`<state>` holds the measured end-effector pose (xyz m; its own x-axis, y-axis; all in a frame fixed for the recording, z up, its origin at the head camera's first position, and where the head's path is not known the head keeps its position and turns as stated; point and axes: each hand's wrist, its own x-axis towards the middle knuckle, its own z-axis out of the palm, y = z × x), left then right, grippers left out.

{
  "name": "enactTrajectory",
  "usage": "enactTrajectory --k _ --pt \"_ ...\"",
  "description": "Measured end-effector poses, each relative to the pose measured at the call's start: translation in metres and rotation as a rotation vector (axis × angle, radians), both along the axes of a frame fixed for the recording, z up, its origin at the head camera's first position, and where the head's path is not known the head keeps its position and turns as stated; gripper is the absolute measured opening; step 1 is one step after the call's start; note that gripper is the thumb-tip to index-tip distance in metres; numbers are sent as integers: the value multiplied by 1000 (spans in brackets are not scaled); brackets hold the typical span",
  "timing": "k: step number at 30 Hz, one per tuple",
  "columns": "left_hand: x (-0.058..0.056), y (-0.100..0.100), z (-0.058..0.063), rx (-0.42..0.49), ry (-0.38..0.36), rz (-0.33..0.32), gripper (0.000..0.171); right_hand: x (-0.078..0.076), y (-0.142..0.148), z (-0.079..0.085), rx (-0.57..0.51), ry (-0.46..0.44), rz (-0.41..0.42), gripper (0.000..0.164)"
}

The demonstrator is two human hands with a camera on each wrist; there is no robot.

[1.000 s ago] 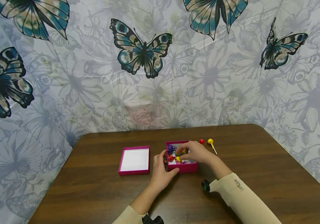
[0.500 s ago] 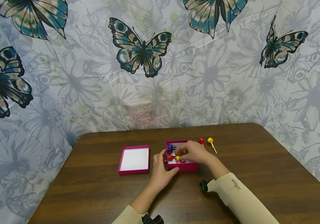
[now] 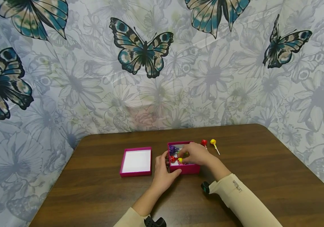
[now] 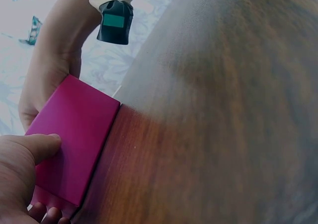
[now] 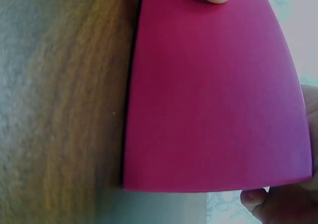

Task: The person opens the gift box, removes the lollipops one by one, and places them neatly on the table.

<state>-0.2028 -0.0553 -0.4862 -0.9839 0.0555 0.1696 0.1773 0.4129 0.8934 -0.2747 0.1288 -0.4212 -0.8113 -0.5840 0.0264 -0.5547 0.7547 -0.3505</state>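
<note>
A pink box (image 3: 188,169) stands open on the table in the head view. Inside lie wrapped lollipops: a purple one (image 3: 173,149), a red one (image 3: 173,159) and a yellow one (image 3: 180,160). My left hand (image 3: 162,176) grips the box's near left corner, and in the left wrist view its thumb (image 4: 47,145) presses the front wall. Over the box's right wall reaches my right hand (image 3: 197,154), fingers bent down among the lollipops. Its fingertips are partly hidden, so I cannot tell whether it pinches one. The right wrist view mostly shows the box's outer wall (image 5: 213,95).
Left of the box lies its pink-rimmed lid (image 3: 136,161), white inside facing up. A red lollipop (image 3: 204,142) and a yellow lollipop (image 3: 213,142) lie on the brown table (image 3: 99,195) behind the right hand. A butterfly-patterned cloth (image 3: 207,94) hangs behind the table.
My right hand and forearm have shifted slightly to the left, fingers staying inside the box. The left hand keeps its place on the corner.
</note>
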Motion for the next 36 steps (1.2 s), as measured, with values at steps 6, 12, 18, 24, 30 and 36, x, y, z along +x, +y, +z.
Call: enactTrajectory --k 6,12,18,24,30,36 --pt "0 1 0 1 -5 -3 88 -1 1 -2 27 11 2 18" --pt "0 1 -1 6 -11 -7 87 0 2 -1 46 17 4 20" --pt "-1 1 0 3 -3 -8 87 1 1 0 49 7 -10 18" --pt "-1 1 -1 5 -2 -5 87 0 1 -2 45 5 -25 16" --pt "-2 1 -1 5 7 -8 87 0 1 -2 24 1 -37 16" --pt "-1 0 -1 6 9 -4 87 0 1 -3 -24 -13 -37 16"
